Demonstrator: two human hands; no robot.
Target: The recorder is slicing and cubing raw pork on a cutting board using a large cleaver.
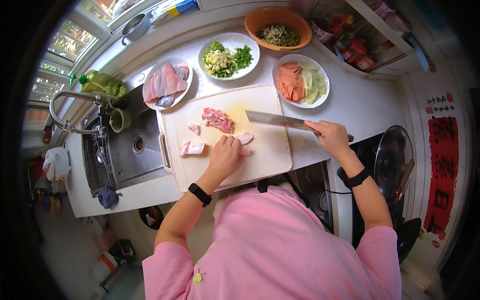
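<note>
My right hand point(332, 138) grips a Chinese cleaver point(275, 119) by the handle end, its blade raised over the right part of the white plastic cutting board point(262, 164) and pointing left. Curled fingers of my left hand point(225, 158) rest on raw meat at the board's middle. A pale, fatty slice point(244, 138) lies against the fingertips, and a blurred pink piece of meat point(245, 151) shows beside them. Beyond that hand is a small heap of sliced raw meat point(218, 119). To its left lie a little scrap point(194, 128) and a thicker chunk with white fat point(191, 148).
Behind the board stand a plate of fish pieces point(165, 83), a plate of chopped greens and garlic point(229, 56), an orange basin point(279, 28) and a plate of sliced vegetables point(300, 81). Left is a steel sink point(150, 165) with a faucet point(80, 95); right, a glass lid point(392, 161).
</note>
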